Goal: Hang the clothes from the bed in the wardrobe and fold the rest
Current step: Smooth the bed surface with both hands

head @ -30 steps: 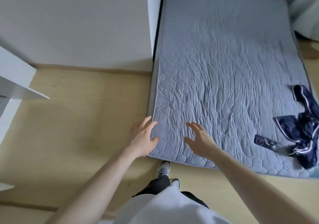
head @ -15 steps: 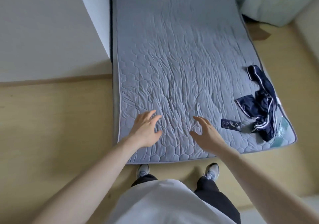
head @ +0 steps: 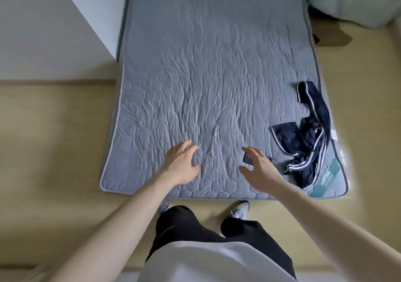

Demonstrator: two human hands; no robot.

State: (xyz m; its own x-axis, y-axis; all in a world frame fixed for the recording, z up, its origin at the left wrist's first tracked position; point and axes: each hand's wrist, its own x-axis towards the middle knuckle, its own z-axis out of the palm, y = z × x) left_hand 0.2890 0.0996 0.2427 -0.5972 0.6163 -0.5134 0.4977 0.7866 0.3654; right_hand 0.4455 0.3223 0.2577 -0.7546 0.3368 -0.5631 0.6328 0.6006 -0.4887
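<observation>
Near the right foot corner of the grey quilted mattress (head: 217,64) a crumpled navy garment with white stripes (head: 308,142) is lying. Both hands, left hand (head: 181,165) and right hand (head: 259,167), are held spread and empty. The small dark phone (head: 248,159) under the right fingers could be swept off with the garment. Compared with before, the right hand is now shifted over it.
</observation>
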